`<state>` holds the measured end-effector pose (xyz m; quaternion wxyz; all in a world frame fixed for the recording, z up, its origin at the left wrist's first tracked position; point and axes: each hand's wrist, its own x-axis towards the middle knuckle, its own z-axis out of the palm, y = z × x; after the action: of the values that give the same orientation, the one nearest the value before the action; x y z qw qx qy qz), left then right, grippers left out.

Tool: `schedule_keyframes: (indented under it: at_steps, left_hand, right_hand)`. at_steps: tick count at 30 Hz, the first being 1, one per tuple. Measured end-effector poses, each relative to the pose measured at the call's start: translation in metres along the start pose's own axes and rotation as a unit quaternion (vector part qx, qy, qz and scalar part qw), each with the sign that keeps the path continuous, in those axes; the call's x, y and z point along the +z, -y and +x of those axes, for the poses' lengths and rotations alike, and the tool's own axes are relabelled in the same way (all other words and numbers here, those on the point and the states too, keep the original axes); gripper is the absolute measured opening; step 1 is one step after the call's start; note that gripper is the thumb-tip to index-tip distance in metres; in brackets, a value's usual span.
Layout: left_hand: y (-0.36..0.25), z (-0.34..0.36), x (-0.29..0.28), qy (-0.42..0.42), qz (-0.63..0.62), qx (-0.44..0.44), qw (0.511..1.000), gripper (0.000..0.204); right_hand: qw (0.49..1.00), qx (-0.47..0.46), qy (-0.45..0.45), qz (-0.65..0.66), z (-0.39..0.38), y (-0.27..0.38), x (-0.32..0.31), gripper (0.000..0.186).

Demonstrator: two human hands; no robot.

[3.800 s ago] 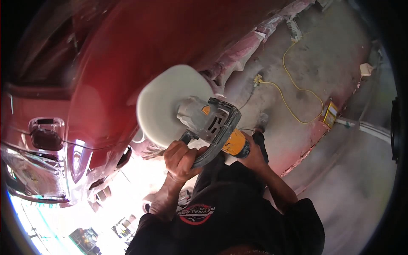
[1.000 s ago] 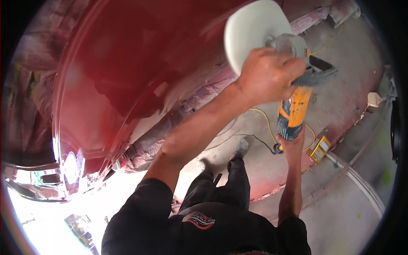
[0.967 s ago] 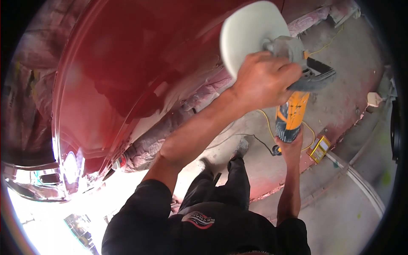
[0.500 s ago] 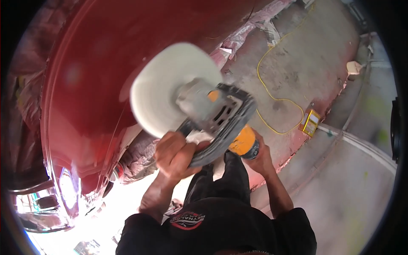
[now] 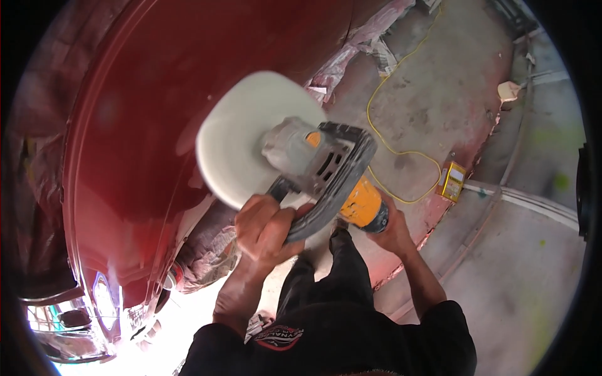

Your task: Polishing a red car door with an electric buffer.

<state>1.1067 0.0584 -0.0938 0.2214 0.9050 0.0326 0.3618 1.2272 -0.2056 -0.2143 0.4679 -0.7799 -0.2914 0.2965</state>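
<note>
Both my hands carry a rotary polisher [image 5: 301,150] with a grey head, a black loop handle and a yellow-orange body. Its round white pad [image 5: 235,135] is smeared by spinning and covers part of the glossy red car panel [image 5: 144,125]; whether pad and paint touch, I cannot tell. My left hand [image 5: 266,229] is wrapped round the black loop handle near its lower end. My right hand [image 5: 392,229] grips the back end of the yellow-orange body, with its fingers partly hidden behind the tool.
A yellow cord [image 5: 389,144] curves over the concrete floor [image 5: 433,94]. By the wall on the right lies a yellow box [image 5: 452,182]; a pale block [image 5: 508,91] sits farther off. Crumpled masking plastic [image 5: 351,53] runs along the car's lower edge. A headlight [image 5: 103,297] shows at lower left.
The view has shifted a little, so floor and wall sit farther left. The polisher stays in both hands with its pad still blurred, and both grips are unchanged.
</note>
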Motion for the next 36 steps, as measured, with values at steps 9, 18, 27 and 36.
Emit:
schedule_keyframes:
  at_steps: [9, 18, 27, 36]
  left_hand:
    - [0.025, 0.103, 0.107, -0.055, -0.068, 0.028, 0.996, 0.021]
    - [0.063, 0.198, 0.191, -0.043, -0.080, 0.100, 0.991, 0.025]
    - [0.067, 0.218, 0.204, 0.007, -0.064, 0.102, 0.993, 0.022]
    - [0.030, 0.082, 0.075, -0.012, -0.030, 0.076, 0.997, 0.023]
  right_hand:
    - [0.997, 0.022, -0.069, 0.003, 0.066, -0.018, -0.083, 0.087]
    - [0.988, 0.007, -0.157, 0.006, 0.117, -0.039, -0.102, 0.081]
    - [0.972, 0.068, -0.204, 0.095, 0.127, -0.041, -0.071, 0.079]
    - [0.988, 0.041, -0.126, 0.081, 0.032, -0.038, 0.032, 0.085]
